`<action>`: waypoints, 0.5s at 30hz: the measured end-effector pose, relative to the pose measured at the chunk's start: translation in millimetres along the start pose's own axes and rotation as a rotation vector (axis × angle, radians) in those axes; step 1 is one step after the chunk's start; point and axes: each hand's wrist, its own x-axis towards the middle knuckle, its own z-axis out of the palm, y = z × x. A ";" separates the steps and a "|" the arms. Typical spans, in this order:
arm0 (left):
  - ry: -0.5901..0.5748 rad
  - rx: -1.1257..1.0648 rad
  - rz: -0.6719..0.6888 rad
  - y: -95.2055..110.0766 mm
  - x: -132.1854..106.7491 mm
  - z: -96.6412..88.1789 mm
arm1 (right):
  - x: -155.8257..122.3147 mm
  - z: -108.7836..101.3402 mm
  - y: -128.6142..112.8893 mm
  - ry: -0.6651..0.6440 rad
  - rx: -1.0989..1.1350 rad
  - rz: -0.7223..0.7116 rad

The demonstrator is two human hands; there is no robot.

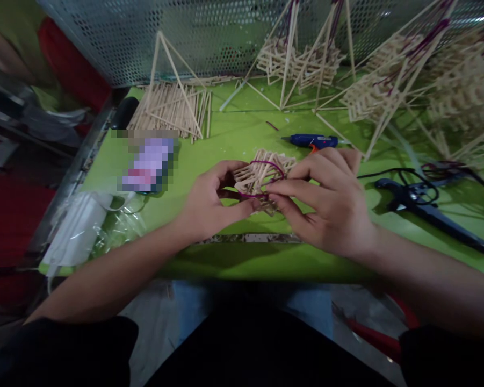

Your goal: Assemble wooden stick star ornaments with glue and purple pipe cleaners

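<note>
Above the near edge of the table, my left hand [215, 201] is closed around the left side of a small lattice of stacked wooden sticks [261, 166]. A purple cord [272, 163] loops over that lattice. On its right side, my right hand [330, 199] pinches the cord with thumb and fingers. The exact grip point is partly hidden by the fingertips. Just beyond my right hand lies a blue glue gun [312, 141] with an orange trigger, its nozzle pointing left.
A pile of loose sticks [177, 110] and a phone [151, 161] lie to the left, near a white box [74, 231]. Several stick frames with hanging lattices [318, 62] stand at the back right. Black-handled pliers or cutters [435, 209] and a cable occupy the right side.
</note>
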 end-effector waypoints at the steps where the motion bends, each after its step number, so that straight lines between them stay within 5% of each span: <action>1: -0.002 0.006 0.008 0.2 -0.4 0.2 | 0.1 0.5 -0.3 -0.001 0.007 -0.008; 15: -0.005 0.003 -0.034 4.8 0.5 -2.3 | 3.1 -4.5 -1.1 -0.020 0.062 0.045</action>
